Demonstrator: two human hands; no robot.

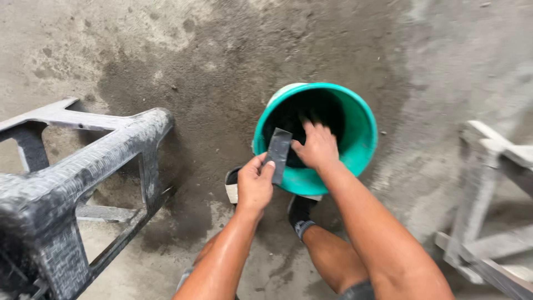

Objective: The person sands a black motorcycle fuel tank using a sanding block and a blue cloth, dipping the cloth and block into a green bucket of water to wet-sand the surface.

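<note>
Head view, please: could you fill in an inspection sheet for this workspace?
Surface: concrete floor, dusty, with a dark stained patch around the bucket.
Job's things: green bucket, tilted, dark contents inside; flat dark strip.
Clutter: grey plastic stool lying at left; pale dusty frame at right.
Hands: left hand holds the strip, fingers closed on it; right hand reaches into the bucket, fingers spread.
Cables: nothing seen.
Surroundings: person's legs and a dark sock below the bucket.
</note>
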